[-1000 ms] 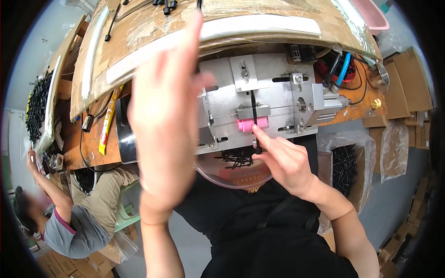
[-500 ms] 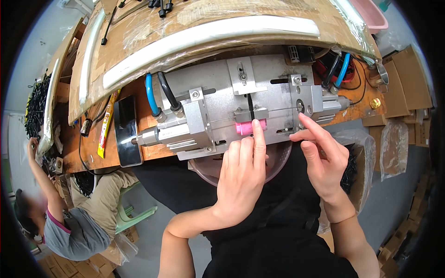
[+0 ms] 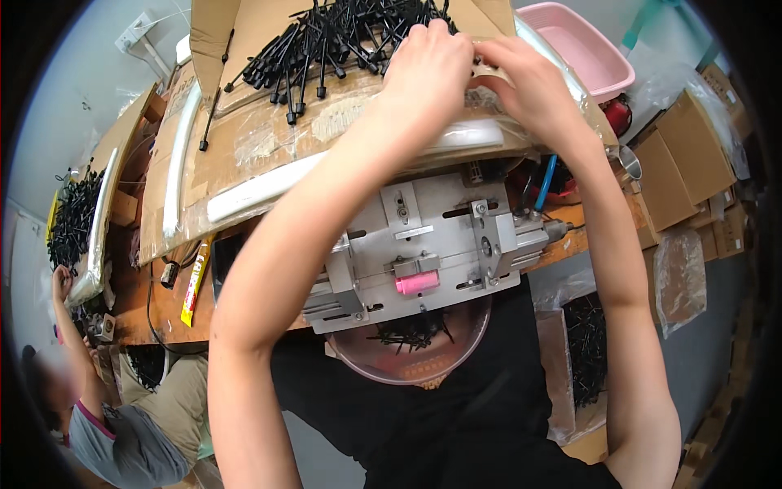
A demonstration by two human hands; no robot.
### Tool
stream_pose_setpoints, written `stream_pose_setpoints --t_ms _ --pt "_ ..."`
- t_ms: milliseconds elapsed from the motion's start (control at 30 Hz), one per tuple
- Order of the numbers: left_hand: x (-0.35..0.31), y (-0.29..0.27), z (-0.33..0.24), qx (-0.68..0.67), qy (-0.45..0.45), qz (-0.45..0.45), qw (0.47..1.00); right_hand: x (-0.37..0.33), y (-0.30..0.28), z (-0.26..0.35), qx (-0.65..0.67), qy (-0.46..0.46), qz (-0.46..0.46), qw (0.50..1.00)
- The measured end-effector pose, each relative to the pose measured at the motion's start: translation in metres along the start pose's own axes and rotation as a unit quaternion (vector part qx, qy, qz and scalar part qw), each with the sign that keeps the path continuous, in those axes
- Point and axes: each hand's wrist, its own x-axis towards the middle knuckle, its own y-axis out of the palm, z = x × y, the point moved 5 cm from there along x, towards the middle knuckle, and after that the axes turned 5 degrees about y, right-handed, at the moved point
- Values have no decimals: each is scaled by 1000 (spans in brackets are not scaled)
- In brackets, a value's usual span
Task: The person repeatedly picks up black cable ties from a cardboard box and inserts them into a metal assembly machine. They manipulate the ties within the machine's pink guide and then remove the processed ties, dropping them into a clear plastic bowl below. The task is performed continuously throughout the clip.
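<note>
Both my hands are up over the cardboard work surface, at the right end of a heap of black thin stems with knobbed ends [image 3: 326, 53]. My left hand [image 3: 432, 69] bends down at the heap's edge, its fingertips mostly hidden. Close beside it, my right hand [image 3: 533, 90] holds its thumb and forefinger curved apart, with small dark bits showing between them. Below my forearms lies a metal fixture [image 3: 375, 220] with a clamp block at each side. A pink roller-like piece [image 3: 417, 283] sits at its front middle, and no black stem shows there.
A clear bowl [image 3: 476, 342] with black pieces rests under the fixture's front edge. A yellow packet [image 3: 195, 281] lies on the wooden table to the left. Far left, another person [image 3: 122, 432] reaches toward a second black heap. A pink basin [image 3: 578, 49] stands at the far right.
Both hands have left the fixture and moved up and away to the black heap. The black stem by the pink piece is gone from the fixture. The view has shifted, showing more of the heap and bowl.
</note>
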Motion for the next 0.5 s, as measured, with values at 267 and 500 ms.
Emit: stream_pose_setpoints --t_ms 267,500 --pt "-43 -31 32 -92 -3 69 993 19 49 25 157 -141 123 970" --pt "-98 -83 60 -128 -137 122 975 56 55 23 373 46 209 903"
